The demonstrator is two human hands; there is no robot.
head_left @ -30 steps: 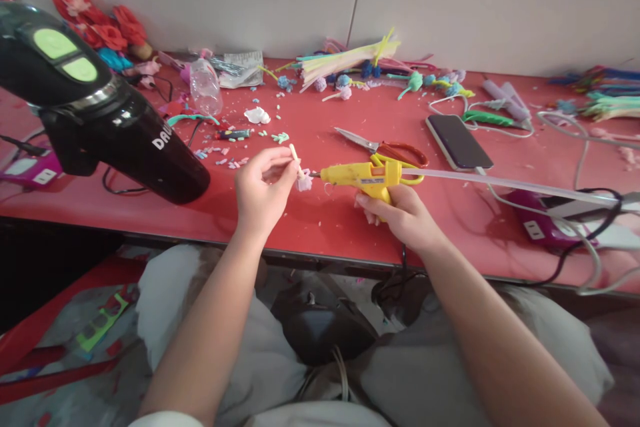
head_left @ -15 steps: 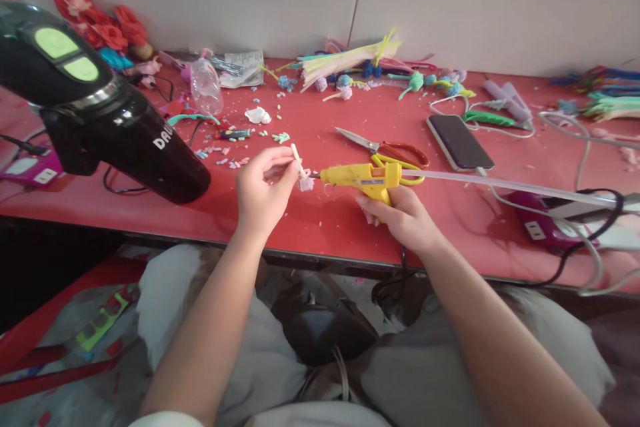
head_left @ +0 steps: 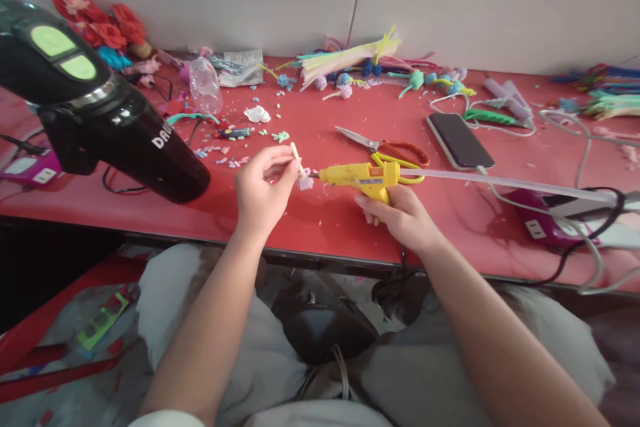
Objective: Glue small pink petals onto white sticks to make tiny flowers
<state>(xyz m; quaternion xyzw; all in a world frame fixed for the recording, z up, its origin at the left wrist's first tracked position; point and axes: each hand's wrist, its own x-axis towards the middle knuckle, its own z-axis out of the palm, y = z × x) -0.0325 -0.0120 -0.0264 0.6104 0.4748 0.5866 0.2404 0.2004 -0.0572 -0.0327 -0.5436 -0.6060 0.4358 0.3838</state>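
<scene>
In a pinch, my left hand (head_left: 267, 180) holds a short pale-yellow pipe cleaner stem (head_left: 295, 152) with a lilac tuft (head_left: 305, 180) at its lower end. My right hand (head_left: 400, 213) is wrapped round the handle of a yellow hot glue gun (head_left: 357, 175). The gun's metal nozzle points left and sits at the lilac tuft; whether they touch, I cannot tell. A long translucent glue stick (head_left: 500, 183) sticks out from the gun's back end. Just behind the gun lie scissors (head_left: 380, 148) with red and yellow handles.
A large black device with green buttons (head_left: 125, 107) leans over the left side. A phone (head_left: 460, 140) on a cable lies at right, near a purple power strip (head_left: 543, 223). Pipe cleaners (head_left: 345, 65), a clear bottle (head_left: 205, 87) and small cut pieces (head_left: 235, 161) are scattered on the red table (head_left: 310, 227).
Almost nothing differs. Both hands, the stem and the glue gun keep their places; the view has shifted very slightly.
</scene>
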